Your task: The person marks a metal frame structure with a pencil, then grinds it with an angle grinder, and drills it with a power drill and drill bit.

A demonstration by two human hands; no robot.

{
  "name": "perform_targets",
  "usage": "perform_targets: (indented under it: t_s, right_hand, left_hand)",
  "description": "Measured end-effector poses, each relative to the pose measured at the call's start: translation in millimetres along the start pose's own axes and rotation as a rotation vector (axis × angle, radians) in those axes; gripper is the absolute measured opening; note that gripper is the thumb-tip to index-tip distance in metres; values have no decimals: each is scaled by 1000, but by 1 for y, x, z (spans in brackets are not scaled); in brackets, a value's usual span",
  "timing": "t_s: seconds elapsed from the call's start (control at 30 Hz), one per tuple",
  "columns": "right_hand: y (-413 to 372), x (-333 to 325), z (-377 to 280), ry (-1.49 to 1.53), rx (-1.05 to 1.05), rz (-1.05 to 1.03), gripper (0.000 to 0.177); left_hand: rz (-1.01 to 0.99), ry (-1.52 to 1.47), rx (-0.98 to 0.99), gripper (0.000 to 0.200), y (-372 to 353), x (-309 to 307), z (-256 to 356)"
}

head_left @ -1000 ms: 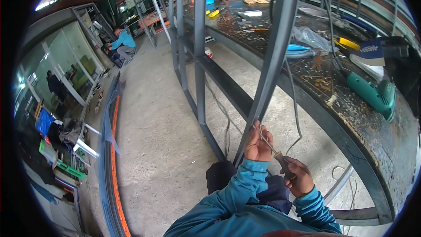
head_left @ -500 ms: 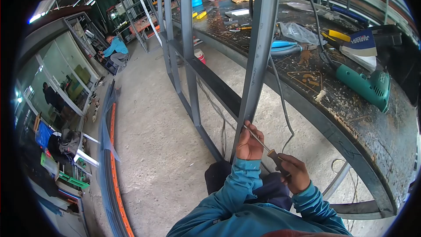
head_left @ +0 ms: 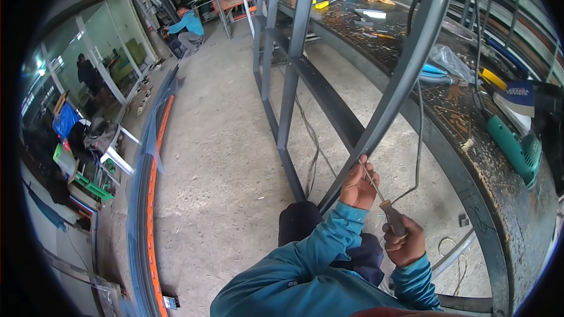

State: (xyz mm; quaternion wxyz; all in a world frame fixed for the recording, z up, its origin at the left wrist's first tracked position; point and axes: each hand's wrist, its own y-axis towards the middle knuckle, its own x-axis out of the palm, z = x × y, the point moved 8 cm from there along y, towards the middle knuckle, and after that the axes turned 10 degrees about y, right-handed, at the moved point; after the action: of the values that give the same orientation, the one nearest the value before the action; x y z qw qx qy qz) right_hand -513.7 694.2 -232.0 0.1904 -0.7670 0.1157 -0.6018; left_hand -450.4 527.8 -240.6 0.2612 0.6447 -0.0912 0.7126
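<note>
My right hand (head_left: 406, 243) is closed round the brown handle of a screwdriver (head_left: 394, 218). Its thin metal shaft slants up and left to a dark grey metal frame (head_left: 405, 91). Close to the tip, my left hand (head_left: 358, 188) has its fingers bent around the shaft, against the lower part of the frame's near upright. The fingers hide the very tip, and whether a screw sits there I cannot make out. A dark crossbar (head_left: 329, 103) joins this upright just above my left hand.
On the right stands a workbench (head_left: 470, 199) bearing a green power tool (head_left: 514, 149), a plastic bag (head_left: 451, 61) and a blue booklet (head_left: 517, 97). Long profiles with an orange strip (head_left: 154, 199) lie on the floor at left. A person in blue (head_left: 189, 23) crouches farther back.
My view has turned, so the frame and bench sit farther right. My right hand has shifted its grip, leaving more of the screwdriver's handle showing. My left hand stays at the frame.
</note>
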Motion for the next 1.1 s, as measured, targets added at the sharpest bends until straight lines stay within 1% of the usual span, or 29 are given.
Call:
perform_targets:
  t_s: [0.03,0.07,0.13,0.17,0.23,0.27,0.3,0.33,0.4,0.47,0.5,0.53,0.6,0.63,0.67,0.73,0.77,0.8,0.83,0.87,0.93,0.97,1.0,1.07,1.1]
  right_hand:
    - [3,-2,6,185,185,-19,37]
    - [5,-5,4,180,190,-15,37]
    - [4,2,14,363,358,-80,38]
    - [3,2,15,358,362,-72,38]
    - [4,3,7,229,191,-78,43]
    - [1,7,13,227,190,-70,43]
    - [-1,11,-2,-162,-95,-28,45]
    - [-9,21,-17,-549,-379,22,47]
    - [-11,23,-18,-572,-409,56,48]
    - [-11,24,-22,-735,-464,71,47]
    - [-10,20,-23,-727,-463,92,45]
    - [-9,16,-27,-705,-471,131,45]
    - [-9,16,-30,-776,-483,106,39]
    - [-9,10,-33,-749,-488,142,39]
    - [-13,20,-42,-906,-642,82,38]
    - [-21,41,-49,-1231,-940,-51,37]
    - [-27,50,-45,-1393,-1081,-119,38]
    - [-33,59,-39,-1559,-1222,-197,39]
    - [-34,61,-46,-1544,-1232,-176,39]
    - [-16,40,-53,-1021,-777,-157,37]
    - [-5,14,-9,58,114,-117,34]
    - [-4,14,-7,-14,122,-177,38]
    - [-5,18,-8,14,109,-175,38]
    - [-15,21,-29,-590,-228,26,37]
    - [-18,29,-33,-816,-383,-16,35]
  left_hand:
    - [-2,17,-7,25,-1,2,0]
    - [1,14,0,25,-2,2,-1]
    - [149,26,9,24,-2,-8,-3]
    - [135,31,-1,25,-2,-6,-4]
    - [138,0,-5,26,-2,-5,-5]
    - [139,-24,-18,26,-2,-4,-7]
    - [145,-31,-22,26,-2,-5,-6]
    - [92,-29,-29,26,-2,-2,-5]
    - [14,-33,-44,27,-1,2,-7]
    - [-7,10,-55,28,-2,3,-6]
    - [64,-4,-40,29,-3,0,-6]
    - [90,20,-55,29,-4,2,-5]
    - [79,91,-44,27,-9,9,-8]
    - [91,127,-64,24,-11,10,-10]
    - [153,130,-80,21,-14,10,-13]
    - [129,103,-50,19,-11,11,-17]
    - [143,114,-81,19,-12,10,-20]
    - [166,150,-27,16,-10,10,-16]
    - [177,185,30,17,-5,11,-11]
    - [177,195,9,17,-2,11,-13]
    - [186,247,63,18,-6,11,-8]
    - [193,269,58,19,-7,10,-6]
    - [197,285,31,19,-7,11,-7]
    - [236,290,45,20,-6,10,-4]
    - [221,290,43,21,-7,15,-4]
